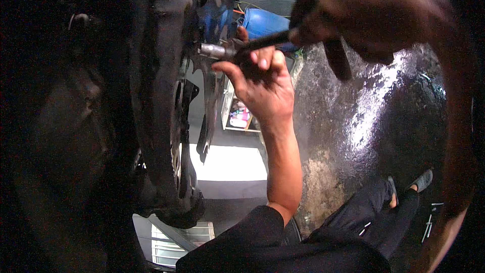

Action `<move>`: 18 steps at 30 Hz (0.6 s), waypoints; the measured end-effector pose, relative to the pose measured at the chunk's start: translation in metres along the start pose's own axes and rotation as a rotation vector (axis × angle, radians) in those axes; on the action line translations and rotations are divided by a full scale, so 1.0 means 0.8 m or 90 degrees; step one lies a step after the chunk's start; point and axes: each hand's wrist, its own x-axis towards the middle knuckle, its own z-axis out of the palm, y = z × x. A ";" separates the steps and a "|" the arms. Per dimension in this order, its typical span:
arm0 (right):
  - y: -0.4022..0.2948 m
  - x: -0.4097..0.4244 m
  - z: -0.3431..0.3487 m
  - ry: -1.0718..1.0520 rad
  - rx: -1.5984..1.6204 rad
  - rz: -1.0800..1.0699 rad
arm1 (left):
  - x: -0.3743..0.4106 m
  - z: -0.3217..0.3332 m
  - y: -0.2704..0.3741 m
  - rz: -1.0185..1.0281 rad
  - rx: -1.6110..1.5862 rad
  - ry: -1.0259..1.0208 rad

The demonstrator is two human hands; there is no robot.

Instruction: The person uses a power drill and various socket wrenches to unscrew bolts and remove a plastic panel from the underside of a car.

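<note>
A socket wrench with a dark shaft (267,41) and a silver socket (213,50) reaches leftward to the edge of a dark vehicle underbody (159,94). Around the wrench near its socket end, my left hand (265,83) is loosely curled, palm towards me; its thumb lies just below the socket and one fingertip shows above the shaft. My right hand (363,11), dark and blurred at the top right, is closed round the other end of the shaft. A dark elongated piece (337,58) points down below that hand; what it is I cannot tell. Shadow hides the fastener.
Beyond the hands stands a blue plastic drum (265,22), with hoses or cables near it. A white-framed shelf (242,129) holds small items. The stained floor (322,94) shines as if wet. Several thin metallic items (427,227) lie at the lower right, near my legs.
</note>
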 end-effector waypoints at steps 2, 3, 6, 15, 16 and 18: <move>-0.015 0.011 -0.005 0.058 0.070 0.074 | 0.011 0.008 -0.004 0.014 -0.023 -0.013; -0.022 0.027 0.010 0.123 0.096 0.095 | 0.015 0.012 -0.006 0.003 -0.009 -0.015; -0.038 0.105 0.097 0.341 0.126 0.181 | 0.022 0.018 -0.011 -0.028 0.039 -0.069; -0.067 0.231 0.205 0.671 0.385 0.263 | 0.020 0.021 -0.001 -0.022 0.071 -0.001; -0.065 0.228 0.204 0.694 0.518 0.185 | 0.020 0.022 0.000 -0.024 0.071 0.002; -0.058 0.220 0.196 0.707 0.597 0.132 | 0.021 0.024 0.001 -0.030 0.069 0.006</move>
